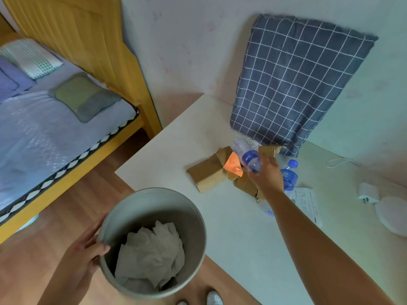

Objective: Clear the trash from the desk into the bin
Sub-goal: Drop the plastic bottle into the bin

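Note:
My left hand grips the rim of a grey round bin, held beside the white desk; crumpled white paper lies inside it. My right hand reaches over the desk and holds an empty clear plastic bottle with a blue label above the trash pile. Under it lie torn brown cardboard and an orange paper scrap. A second blue-capped bottle stands just right of my hand. A printed paper slip lies flat near my forearm.
A grey checked cushion leans against the wall at the back of the desk. A white round device and a white cable sit at the desk's right. A yellow-framed bed stands to the left over a wooden floor.

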